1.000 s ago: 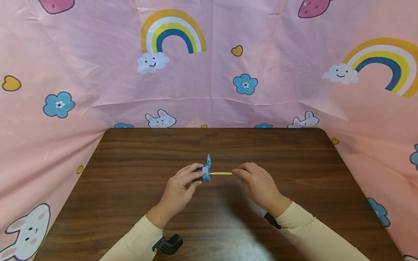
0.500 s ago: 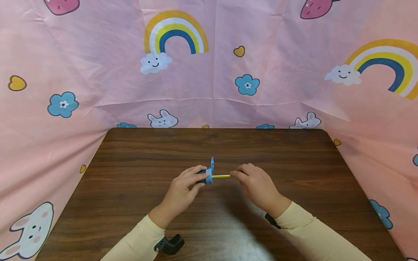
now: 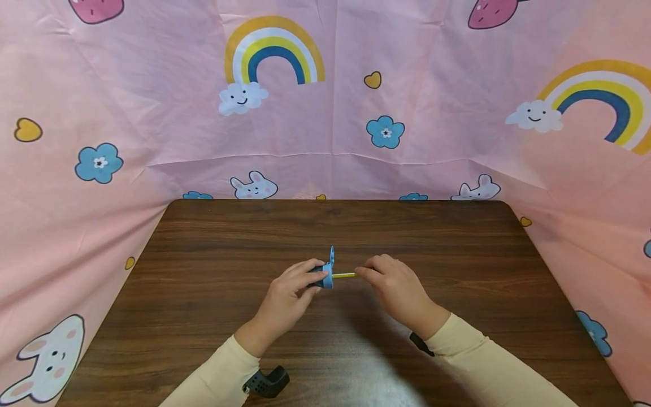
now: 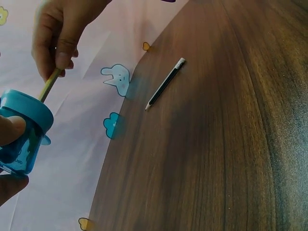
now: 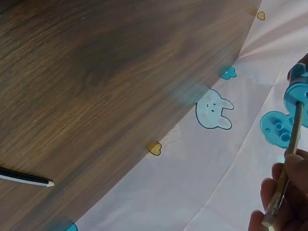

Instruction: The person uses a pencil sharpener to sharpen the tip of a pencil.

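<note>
Left hand [image 3: 285, 297] grips a small blue plastic pencil sharpener with a translucent cup body [image 3: 323, 275], thumb and fingers curled round the cup; the left wrist view confirms fingers on both sides of the body [image 4: 23, 139]. The sharpener's hinged blue lid [image 3: 331, 254] stands open, upright above the body.

Right hand [image 3: 394, 288] pinches a slim yellow wooden pencil [image 3: 344, 275] between thumb and fingertips, close to the sharpener. The pencil lies level, its tip entered in the hole of the sharpener's face; the right wrist view shows the shaft running straight into that hole [image 5: 294, 126]. Both items are held just above the dark brown wooden table [image 3: 213, 237], at its middle, slightly toward the near edge.

A second pencil, black with a white end cap [image 4: 165, 83], lies flat on the table. It does not show in the head view, so its place relative to the edges cannot be fixed.

Pink printed cloth with rainbows and rabbits [image 3: 152, 85] surrounds the table on three sides.

Assessment: sharpening appears to be in hand. Sound practice calls for keeping the pencil in line with the hole, light inward pressure, the cup held firm against twist, and the turn made from the right fingers, not the wrist. Skewing the shaft risks snapping the lead.
</note>
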Demonstrator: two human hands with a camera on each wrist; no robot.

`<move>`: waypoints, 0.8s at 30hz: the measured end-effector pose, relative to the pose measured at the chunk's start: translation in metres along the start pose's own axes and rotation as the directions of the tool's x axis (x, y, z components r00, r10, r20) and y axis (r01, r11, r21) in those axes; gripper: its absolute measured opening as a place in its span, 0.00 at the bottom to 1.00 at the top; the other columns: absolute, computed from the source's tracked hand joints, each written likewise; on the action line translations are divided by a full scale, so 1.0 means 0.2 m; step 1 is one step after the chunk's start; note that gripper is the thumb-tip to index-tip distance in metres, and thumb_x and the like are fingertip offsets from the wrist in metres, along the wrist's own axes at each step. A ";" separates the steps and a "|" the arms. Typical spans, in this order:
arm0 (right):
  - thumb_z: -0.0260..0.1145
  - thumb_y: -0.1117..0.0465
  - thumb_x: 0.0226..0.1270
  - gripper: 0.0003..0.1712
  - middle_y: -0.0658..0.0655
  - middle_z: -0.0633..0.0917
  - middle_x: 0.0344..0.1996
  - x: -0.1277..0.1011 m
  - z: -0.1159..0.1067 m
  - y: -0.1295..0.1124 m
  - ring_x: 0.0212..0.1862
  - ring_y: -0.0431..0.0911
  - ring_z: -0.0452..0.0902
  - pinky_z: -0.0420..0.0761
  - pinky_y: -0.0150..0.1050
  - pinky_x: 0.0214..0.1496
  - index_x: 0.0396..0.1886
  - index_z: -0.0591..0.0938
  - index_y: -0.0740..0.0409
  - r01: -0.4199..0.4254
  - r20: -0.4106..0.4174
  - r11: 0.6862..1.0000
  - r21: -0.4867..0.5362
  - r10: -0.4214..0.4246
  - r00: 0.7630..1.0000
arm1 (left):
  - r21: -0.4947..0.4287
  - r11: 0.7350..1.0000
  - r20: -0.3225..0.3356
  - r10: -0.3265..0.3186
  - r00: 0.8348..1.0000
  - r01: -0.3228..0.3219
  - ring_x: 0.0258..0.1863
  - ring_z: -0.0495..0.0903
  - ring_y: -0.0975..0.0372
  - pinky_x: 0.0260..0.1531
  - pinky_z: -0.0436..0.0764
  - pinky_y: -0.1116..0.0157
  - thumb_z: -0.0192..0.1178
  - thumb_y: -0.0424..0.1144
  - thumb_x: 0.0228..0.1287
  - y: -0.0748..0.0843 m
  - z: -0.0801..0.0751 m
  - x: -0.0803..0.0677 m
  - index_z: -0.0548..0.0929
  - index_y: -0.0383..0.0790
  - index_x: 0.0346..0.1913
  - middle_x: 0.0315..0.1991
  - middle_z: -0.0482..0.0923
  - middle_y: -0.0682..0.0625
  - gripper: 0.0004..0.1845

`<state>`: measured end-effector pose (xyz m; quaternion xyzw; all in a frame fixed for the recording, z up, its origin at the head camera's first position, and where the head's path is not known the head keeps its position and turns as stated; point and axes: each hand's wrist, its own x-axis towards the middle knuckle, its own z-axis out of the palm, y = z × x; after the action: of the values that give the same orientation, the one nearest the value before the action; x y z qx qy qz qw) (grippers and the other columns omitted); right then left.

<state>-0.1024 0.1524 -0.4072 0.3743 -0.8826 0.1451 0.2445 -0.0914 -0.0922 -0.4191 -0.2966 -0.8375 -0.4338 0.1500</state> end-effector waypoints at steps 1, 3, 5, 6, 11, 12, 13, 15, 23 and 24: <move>0.75 0.74 0.49 0.18 0.51 0.81 0.35 0.00 0.00 0.00 0.36 0.44 0.76 0.79 0.35 0.31 0.42 0.87 0.58 -0.001 0.002 1.000 -0.002 0.001 1.000 | -0.001 1.000 -0.002 0.000 1.000 0.000 0.56 0.78 0.52 0.42 0.84 0.65 0.68 0.20 0.51 0.00 0.00 0.00 0.86 0.35 0.50 0.56 0.79 0.45 0.21; 0.75 0.74 0.50 0.18 0.51 0.81 0.35 0.00 0.00 -0.01 0.36 0.44 0.76 0.77 0.35 0.29 0.42 0.87 0.57 -0.005 0.005 1.000 -0.008 0.005 1.000 | -0.002 1.000 -0.007 0.003 1.000 -0.003 0.56 0.78 0.52 0.41 0.85 0.66 0.68 0.20 0.51 0.00 0.00 0.00 0.86 0.35 0.50 0.56 0.79 0.44 0.21; 0.75 0.73 0.50 0.18 0.50 0.81 0.35 -0.01 0.00 -0.02 0.37 0.44 0.76 0.75 0.35 0.28 0.43 0.87 0.56 -0.011 0.006 1.000 -0.014 0.011 1.000 | -0.005 1.000 -0.011 0.004 1.000 -0.004 0.56 0.78 0.52 0.41 0.85 0.66 0.68 0.20 0.51 0.00 0.00 0.00 0.86 0.35 0.50 0.56 0.79 0.45 0.20; 0.75 0.73 0.50 0.18 0.50 0.81 0.36 -0.01 0.00 -0.02 0.37 0.43 0.76 0.74 0.34 0.28 0.43 0.87 0.56 -0.013 0.005 1.000 -0.015 0.013 1.000 | -0.004 1.000 -0.012 0.003 1.000 -0.003 0.56 0.78 0.52 0.41 0.85 0.66 0.68 0.21 0.52 0.00 0.00 -0.01 0.86 0.35 0.50 0.56 0.79 0.45 0.20; 0.75 0.73 0.51 0.18 0.50 0.81 0.35 -0.01 0.00 -0.02 0.37 0.43 0.76 0.75 0.35 0.28 0.43 0.87 0.57 -0.016 -0.012 1.000 -0.009 0.016 1.000 | -0.011 1.000 -0.017 -0.006 1.000 0.006 0.56 0.78 0.52 0.41 0.85 0.66 0.68 0.20 0.52 0.01 0.00 -0.01 0.86 0.36 0.49 0.57 0.79 0.45 0.20; 0.75 0.73 0.51 0.18 0.50 0.81 0.35 -0.01 0.00 -0.03 0.37 0.43 0.76 0.75 0.35 0.28 0.43 0.87 0.57 -0.016 -0.017 1.000 -0.009 0.015 1.000 | -0.013 1.000 -0.016 -0.008 1.000 0.007 0.56 0.78 0.52 0.41 0.85 0.66 0.67 0.20 0.52 0.01 0.00 -0.01 0.86 0.36 0.49 0.57 0.79 0.45 0.20; 0.75 0.73 0.51 0.18 0.50 0.81 0.35 0.00 0.00 -0.03 0.36 0.43 0.76 0.75 0.35 0.28 0.42 0.87 0.57 -0.014 -0.021 1.000 -0.010 0.014 1.000 | -0.016 1.000 -0.017 -0.009 1.000 0.009 0.56 0.78 0.52 0.40 0.85 0.66 0.67 0.20 0.51 0.01 0.00 -0.01 0.86 0.36 0.49 0.57 0.79 0.45 0.20; 0.74 0.73 0.51 0.17 0.50 0.81 0.35 0.00 0.00 -0.03 0.36 0.43 0.76 0.76 0.35 0.28 0.42 0.87 0.57 -0.010 -0.027 1.000 -0.014 0.009 1.000 | -0.020 1.000 -0.017 -0.009 1.000 0.009 0.56 0.78 0.52 0.40 0.85 0.66 0.67 0.20 0.52 0.01 -0.01 0.00 0.86 0.36 0.49 0.57 0.79 0.45 0.20; 0.75 0.71 0.51 0.17 0.52 0.81 0.35 0.00 0.01 -0.02 0.35 0.44 0.76 0.78 0.36 0.30 0.43 0.87 0.59 0.012 -0.057 1.000 -0.003 -0.012 0.998 | -0.010 1.000 -0.022 -0.001 1.000 0.001 0.57 0.77 0.52 0.42 0.85 0.65 0.67 0.21 0.53 0.02 -0.02 0.00 0.86 0.36 0.50 0.57 0.78 0.46 0.20; 0.75 0.70 0.51 0.17 0.52 0.81 0.35 0.00 0.01 -0.01 0.35 0.44 0.77 0.79 0.36 0.31 0.43 0.87 0.59 0.016 -0.063 1.000 -0.002 -0.016 0.998 | -0.010 1.000 -0.023 0.000 1.000 0.000 0.57 0.77 0.52 0.42 0.85 0.64 0.67 0.21 0.52 0.02 -0.02 0.00 0.86 0.36 0.50 0.57 0.78 0.45 0.20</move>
<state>-0.1015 0.1496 -0.4076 0.3765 -0.8716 0.1539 0.2736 -0.0897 -0.0935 -0.4149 -0.2923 -0.8336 -0.4413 0.1583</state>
